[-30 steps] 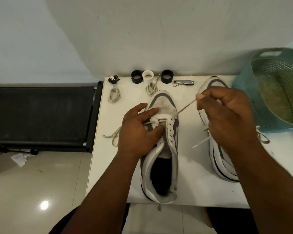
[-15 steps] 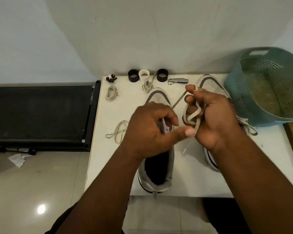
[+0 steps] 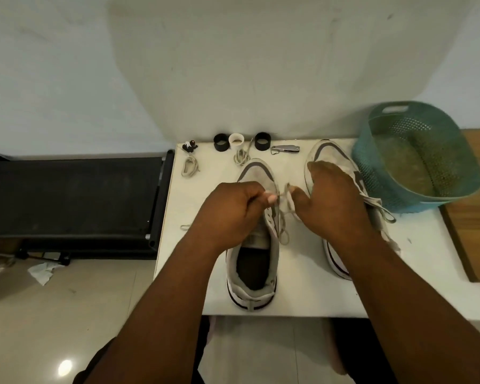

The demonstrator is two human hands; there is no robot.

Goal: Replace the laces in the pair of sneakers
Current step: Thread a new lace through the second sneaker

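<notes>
Lace (image 3: 284, 209) end no longer stretched far-right from the left sneaker (image 3: 257, 217); now bunched in a loop between both hands. Left hand (image 3: 230, 212) lifted off the tongue, lace pinched at fingertips. Right hand (image 3: 330, 198) lowered, brought nearer the left.

A single wide-angle camera worn on the person's head looks forward and steeply down onto the small white rectangular table (image 3: 311, 295), with both forearms entering from the bottom edge. It sits close above the work: the table fills the middle of the view, the pale plastered wall (image 3: 233, 65) rises behind it, and the glossy beige tiled floor (image 3: 67, 314) shows at lower left. No second view shares the scene.
</notes>
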